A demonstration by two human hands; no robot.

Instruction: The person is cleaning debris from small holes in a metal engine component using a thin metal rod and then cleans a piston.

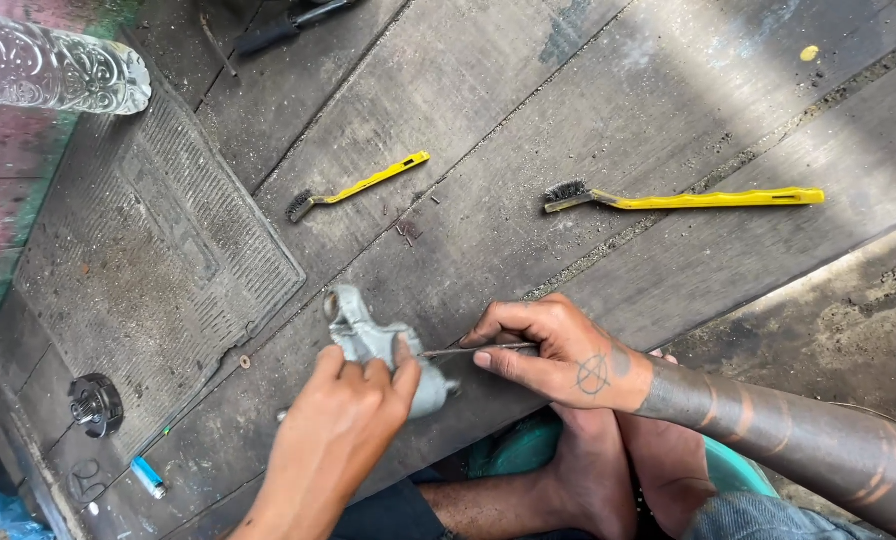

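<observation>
My left hand (343,420) grips a grey cast-metal part (368,340) with a round opening at its upper end, held just above the wooden planks. My right hand (553,350) pinches a thin metal rod (463,351) between thumb and fingers, and the rod's tip points at the side of the metal part, close to my left thumb. Whether the tip touches the part is unclear. My bare foot and leg lie under my right wrist.
Two yellow-handled wire brushes lie on the planks, a small one (353,188) and a longer one (688,199). A ribbed rubber mat (148,260) covers the left side, with a clear plastic bottle (53,70), a round black gear-like part (96,404) and a blue lighter (149,477) around it.
</observation>
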